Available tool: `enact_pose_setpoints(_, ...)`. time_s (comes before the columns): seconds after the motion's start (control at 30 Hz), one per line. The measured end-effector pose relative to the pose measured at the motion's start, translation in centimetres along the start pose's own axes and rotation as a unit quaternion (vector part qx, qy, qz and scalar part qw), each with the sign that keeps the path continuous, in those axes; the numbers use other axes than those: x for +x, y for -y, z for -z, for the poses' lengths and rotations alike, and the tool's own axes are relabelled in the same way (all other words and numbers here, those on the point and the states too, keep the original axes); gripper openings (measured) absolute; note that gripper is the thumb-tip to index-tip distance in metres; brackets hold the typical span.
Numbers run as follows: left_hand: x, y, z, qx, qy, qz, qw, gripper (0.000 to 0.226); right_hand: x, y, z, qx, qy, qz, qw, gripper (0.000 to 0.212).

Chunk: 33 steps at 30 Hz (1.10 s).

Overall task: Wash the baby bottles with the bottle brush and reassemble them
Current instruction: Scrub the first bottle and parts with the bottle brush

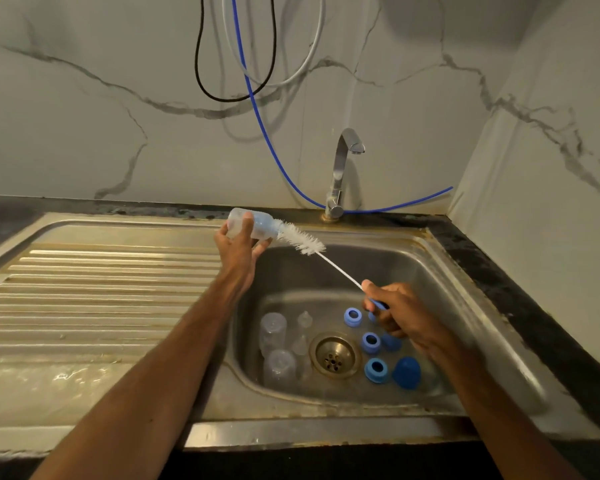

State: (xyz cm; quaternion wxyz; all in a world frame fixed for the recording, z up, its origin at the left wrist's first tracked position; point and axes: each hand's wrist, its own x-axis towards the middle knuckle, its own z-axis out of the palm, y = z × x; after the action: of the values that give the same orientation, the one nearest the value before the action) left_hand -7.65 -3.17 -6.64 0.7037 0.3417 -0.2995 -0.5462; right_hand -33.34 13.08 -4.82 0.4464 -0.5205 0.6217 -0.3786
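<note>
My left hand (239,247) grips a clear baby bottle (257,229) held sideways above the sink's left edge, mouth pointing right. White bristles of the bottle brush (302,240) stick out of the mouth, the tip inside. My right hand (397,315) grips the brush's blue handle over the basin. On the basin floor lie two clear bottles (273,329) (279,368), clear teats (304,320), three blue collar rings (353,317) (371,342) (376,370) and a blue cap (406,373).
The steel sink (440,271) has a brass drain (334,356) at its middle and a ribbed drainboard (101,289) to the left. A chrome tap (343,168) stands behind, not running. Blue, black and white hoses (253,91) hang on the marble wall.
</note>
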Motion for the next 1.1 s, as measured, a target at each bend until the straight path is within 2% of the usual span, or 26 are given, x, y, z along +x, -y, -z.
enact_pose_setpoints(0.1, 0.2, -0.2, 0.2, 0.021, 0.021, -0.012, 0.999, 0.063, 0.1, -0.1, 1.2, 0.023, 0.021, -0.026, 0.999, 0.047)
enact_pose_setpoints(0.2, -0.4, 0.2, -0.4, 0.026, 0.063, 0.021, 0.997, 0.066, 0.1, -0.1, 0.8, 0.017, 0.032, -0.035, 0.999, 0.048)
enact_pose_setpoints(0.27, 0.0, 0.2, -0.2, 0.016, 0.066, 0.025, 0.997, 0.068, -0.3, 0.2, 1.1, -0.012, 0.024, -0.016, 1.0, 0.048)
enact_pose_setpoints(0.33, 0.7, 0.1, 0.5, 0.021, 0.058, 0.034, 0.998, 0.061, -0.6, 0.5, 2.2, -0.069, -0.001, 0.011, 0.998, 0.049)
enact_pose_setpoints(0.43, 0.7, 0.5, 0.8, 0.039, 0.088, 0.076, 0.993, 0.057, -0.4, 0.3, 2.5, -0.158, -0.042, 0.072, 0.984, 0.045)
enact_pose_setpoints(0.57, 1.3, 0.8, 1.2, 0.072, 0.054, 0.039, 0.995, 0.055, 0.0, -0.6, 2.8, -0.193, -0.085, 0.13, 0.969, 0.042)
enact_pose_setpoints(0.73, 0.7, 0.9, 0.6, 0.056, 0.076, 0.054, 0.994, 0.068, -0.4, -0.1, 2.9, -0.183, -0.074, 0.125, 0.972, 0.036)
enact_pose_setpoints(0.83, 1.2, 0.5, 0.9, 0.041, 0.057, 0.054, 0.996, 0.06, -0.8, -0.1, 3.7, -0.171, -0.089, 0.132, 0.972, 0.038)
enact_pose_setpoints(0.93, 0.8, 0.7, 0.5, 0.042, 0.094, 0.076, 0.992, 0.056, -0.3, 0.1, 3.2, -0.181, -0.079, 0.108, 0.974, 0.038)
enact_pose_setpoints(1.1, 1.5, 0.3, 0.9, 0.043, 0.071, 0.04, 0.996, 0.054, -0.7, 0.3, 4.2, -0.202, -0.086, 0.132, 0.967, 0.043)
